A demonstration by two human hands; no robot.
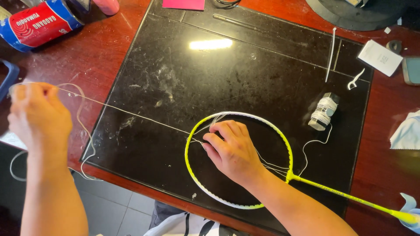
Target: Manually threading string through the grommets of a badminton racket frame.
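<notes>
Seen from the head camera, looking down: a reddish wooden surface [109, 52] carries a large black glossy mat [262, 78]. On the mat lies a yellow-green badminton racket [286, 175], its round frame near the front edge and its shaft running off to the lower right.

The right hand [232, 150] rests inside the frame, fingers curled and pinching white string [131, 112] at the frame's left rim. The string runs taut from there across the mat to the left hand [37, 116], which is raised beyond the mat's left edge and closed around the string's far end, with loose loops hanging below it.

A small spool of white string [323, 111] sits on the mat to the right of the frame. A red and blue can [37, 24] lies at the upper left, and a white card [379, 57] at the upper right.
</notes>
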